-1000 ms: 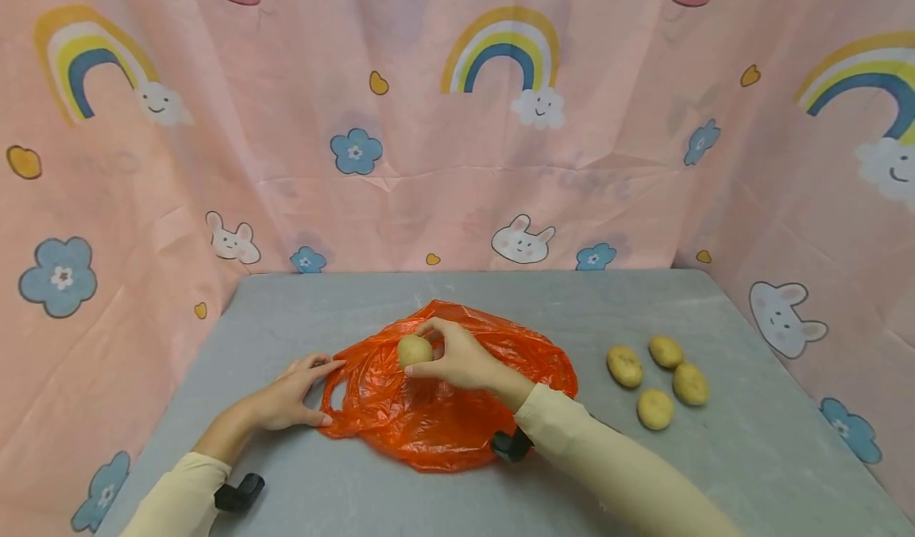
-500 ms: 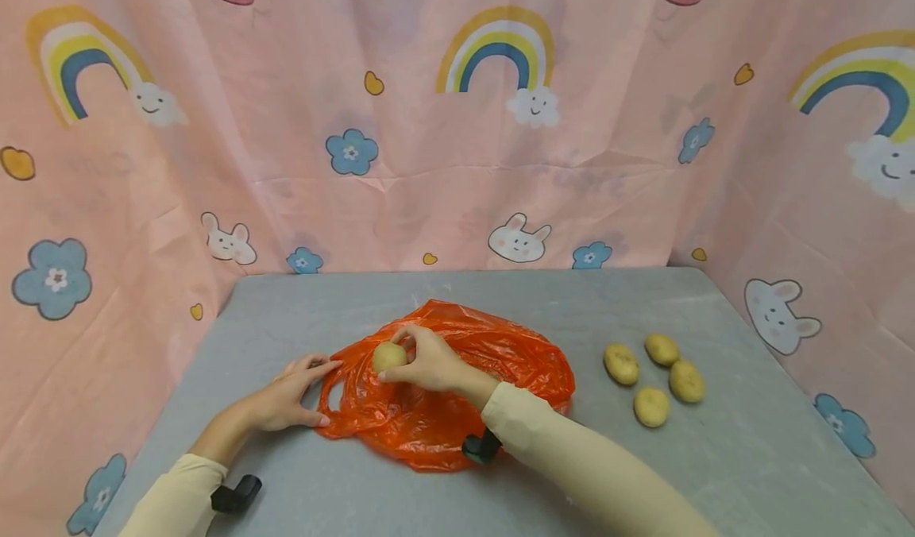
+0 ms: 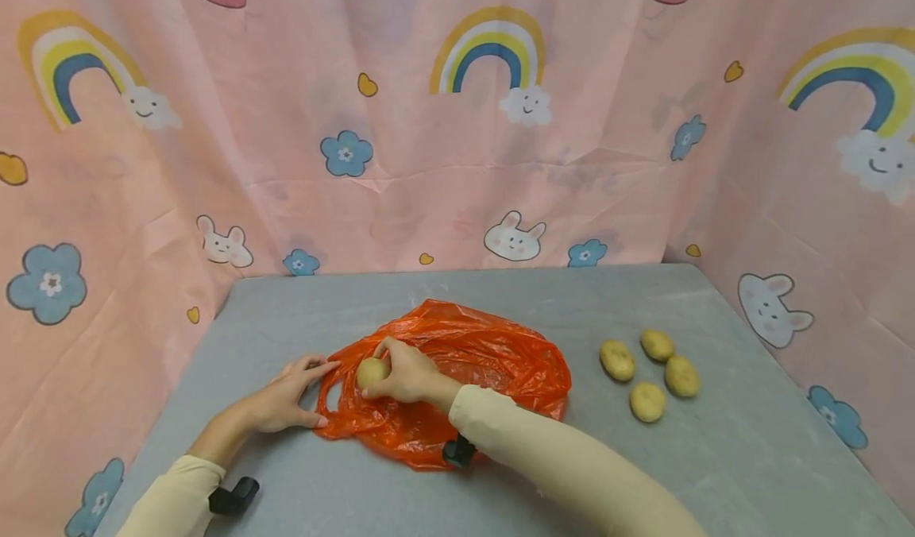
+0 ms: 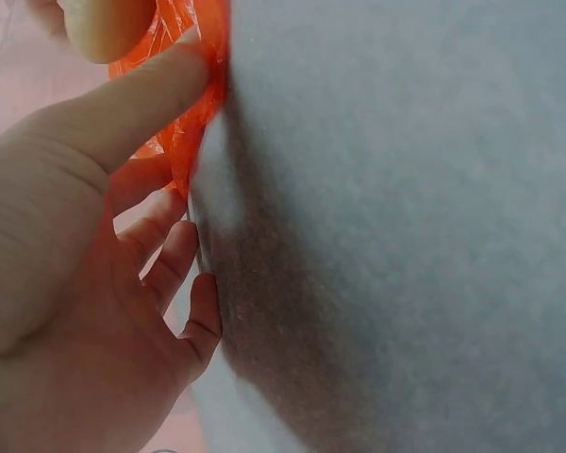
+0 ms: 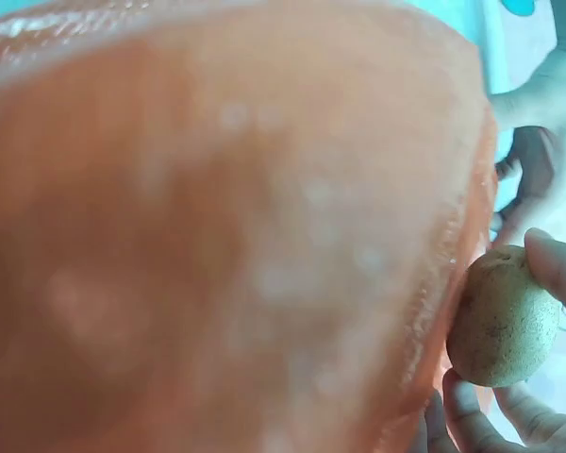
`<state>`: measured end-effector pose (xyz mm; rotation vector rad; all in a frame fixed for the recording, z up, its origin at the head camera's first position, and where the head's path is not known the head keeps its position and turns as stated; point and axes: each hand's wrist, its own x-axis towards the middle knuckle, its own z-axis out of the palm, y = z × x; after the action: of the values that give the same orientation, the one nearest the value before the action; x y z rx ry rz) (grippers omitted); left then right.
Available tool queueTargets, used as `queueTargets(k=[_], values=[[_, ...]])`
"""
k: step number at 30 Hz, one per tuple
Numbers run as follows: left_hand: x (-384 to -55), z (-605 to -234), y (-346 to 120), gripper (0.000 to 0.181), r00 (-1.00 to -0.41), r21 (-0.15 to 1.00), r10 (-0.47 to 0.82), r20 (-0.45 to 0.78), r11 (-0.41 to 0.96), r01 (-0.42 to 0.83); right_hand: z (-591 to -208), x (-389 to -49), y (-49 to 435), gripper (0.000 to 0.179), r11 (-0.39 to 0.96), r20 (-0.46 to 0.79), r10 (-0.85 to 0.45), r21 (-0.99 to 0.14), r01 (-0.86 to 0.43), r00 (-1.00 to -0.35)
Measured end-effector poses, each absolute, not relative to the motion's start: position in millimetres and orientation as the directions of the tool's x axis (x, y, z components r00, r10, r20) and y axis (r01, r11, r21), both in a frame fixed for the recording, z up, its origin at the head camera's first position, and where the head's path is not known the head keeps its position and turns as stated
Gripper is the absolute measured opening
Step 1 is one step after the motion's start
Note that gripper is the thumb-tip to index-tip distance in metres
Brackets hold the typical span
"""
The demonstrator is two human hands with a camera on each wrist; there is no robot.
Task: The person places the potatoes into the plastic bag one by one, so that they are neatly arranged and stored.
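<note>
A red-orange plastic bag [image 3: 500,346] lies spread on the table, its handle loop at the left. My right hand [image 3: 412,376] pinches a yellow potato [image 3: 369,373] between thumb and fingers, low over the bag's left part. In the right wrist view that potato [image 5: 500,326] shows close beside the orange film. My left hand [image 3: 282,400] rests at the bag's left end, fingers spread across the handle opening. Seen from the left wrist, the thumb [image 4: 141,99] touches the bag's edge while the other fingers lie extended along the table.
Several loose potatoes [image 3: 646,402] lie in a group on the grey table [image 3: 743,457], right of the bag. A pink printed curtain [image 3: 400,203] surrounds the table at the back and sides.
My right hand has carried the potato leftward and down across the bag towards the handle end. My left hand has stayed at the handle. The head view has shifted slightly.
</note>
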<state>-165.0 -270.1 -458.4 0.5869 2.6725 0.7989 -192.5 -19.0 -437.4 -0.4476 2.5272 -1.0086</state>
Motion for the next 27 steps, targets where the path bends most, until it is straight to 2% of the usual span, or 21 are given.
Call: queueTargets(k=[10,21,27], values=[[-166,-462,-272,0.087,-0.875,0.570,0.462,-0.146,0.762,0.307,-444,-191,-22,0.048,0.734,-0.239,-0.395,-0.663,-0.149,-0.887],[-167,-465,-274,0.089,-0.872,0.581,0.460,-0.166,0.760,0.291,-432,-187,-9,0.064,0.677,-0.253,-0.464,-0.720,-0.156,-0.849],[-167,-465,-272,0.089,-0.869,0.588,0.468,-0.163,0.753,0.295,-417,-182,5,0.060,0.590,-0.209,-0.494,-0.794,-0.149,-0.844]])
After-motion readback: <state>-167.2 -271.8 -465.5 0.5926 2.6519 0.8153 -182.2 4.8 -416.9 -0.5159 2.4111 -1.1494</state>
